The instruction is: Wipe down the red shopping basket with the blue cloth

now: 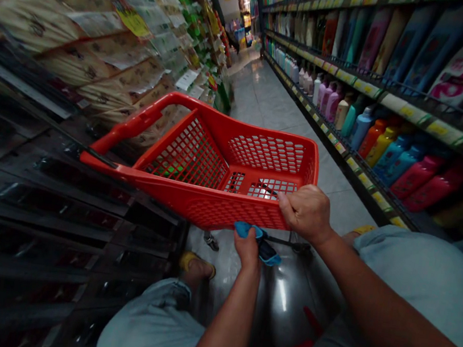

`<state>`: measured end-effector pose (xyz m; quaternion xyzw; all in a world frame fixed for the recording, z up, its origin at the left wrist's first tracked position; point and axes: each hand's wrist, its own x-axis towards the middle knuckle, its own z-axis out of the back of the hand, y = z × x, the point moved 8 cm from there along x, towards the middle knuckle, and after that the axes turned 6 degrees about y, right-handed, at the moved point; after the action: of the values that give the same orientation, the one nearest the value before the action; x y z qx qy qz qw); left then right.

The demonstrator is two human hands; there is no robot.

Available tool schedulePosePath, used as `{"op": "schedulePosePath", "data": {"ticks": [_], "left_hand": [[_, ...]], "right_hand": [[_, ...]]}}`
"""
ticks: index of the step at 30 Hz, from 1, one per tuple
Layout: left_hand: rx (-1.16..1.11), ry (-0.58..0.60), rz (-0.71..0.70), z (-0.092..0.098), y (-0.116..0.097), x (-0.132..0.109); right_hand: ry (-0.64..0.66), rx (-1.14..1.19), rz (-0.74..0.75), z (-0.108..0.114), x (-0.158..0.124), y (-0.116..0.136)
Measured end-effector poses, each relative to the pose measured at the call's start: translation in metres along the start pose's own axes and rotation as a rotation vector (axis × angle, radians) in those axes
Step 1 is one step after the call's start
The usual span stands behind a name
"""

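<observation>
My R hand (306,212) clamps near rim of red plastic shopping basket (209,208), held out front over tiled aisle floor (264,95); L hand (247,250) closed on small blue item (266,252) just below it. Toiletry btls (363,126) shelved to R, blurred packs (103,46) to L.

The right hand (306,212) grips the near rim of a red basket (226,213); just below those fingers, the left hand (247,250) holds a blue object (267,253), and shelves of bottles (375,130) stand to their right
</observation>
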<state>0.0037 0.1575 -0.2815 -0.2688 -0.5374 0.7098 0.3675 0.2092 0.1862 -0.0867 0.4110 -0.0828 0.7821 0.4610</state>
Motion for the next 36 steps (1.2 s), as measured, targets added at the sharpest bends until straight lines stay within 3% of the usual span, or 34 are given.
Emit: {"op": "schedulePosePath", "data": {"ticks": [3,5,8,13,15,17,21,23,28,36], "left_hand": [[-0.016,0.13,-0.012,-0.043,-0.014,-0.041],[-0.032,0.163,-0.048,-0.05,-0.033,-0.053],[-0.037,0.112,-0.116,-0.023,-0.067,-0.037],[0.063,-0.191,-0.282,0.057,-0.124,0.013],[0.132,-0.244,-0.403,0.065,-0.141,0.015],[0.202,-0.198,-0.562,0.052,-0.152,0.001],[0.327,0.003,-0.858,0.006,-0.148,-0.044],[0.376,0.061,-0.93,-0.005,-0.14,-0.055],[0.441,0.032,-0.91,0.009,-0.139,-0.044],[0.487,0.044,-0.795,0.035,-0.133,-0.032]], "right_hand": [[0.01,0.0,-0.021,-0.001,0.002,-0.001],[0.015,0.008,-0.018,-0.001,0.003,-0.001],[0.02,0.02,0.007,0.0,0.004,0.0],[-0.014,0.023,0.015,0.003,0.002,0.003],[-0.01,0.044,0.015,0.003,0.001,0.006],[-0.002,0.068,0.019,0.002,0.002,0.008],[0.007,0.08,0.03,0.005,0.004,0.01],[0.027,0.077,0.032,0.006,0.004,0.009],[0.088,0.083,0.033,0.007,0.0,0.015],[0.154,0.01,-0.021,0.002,-0.009,0.047]]}}
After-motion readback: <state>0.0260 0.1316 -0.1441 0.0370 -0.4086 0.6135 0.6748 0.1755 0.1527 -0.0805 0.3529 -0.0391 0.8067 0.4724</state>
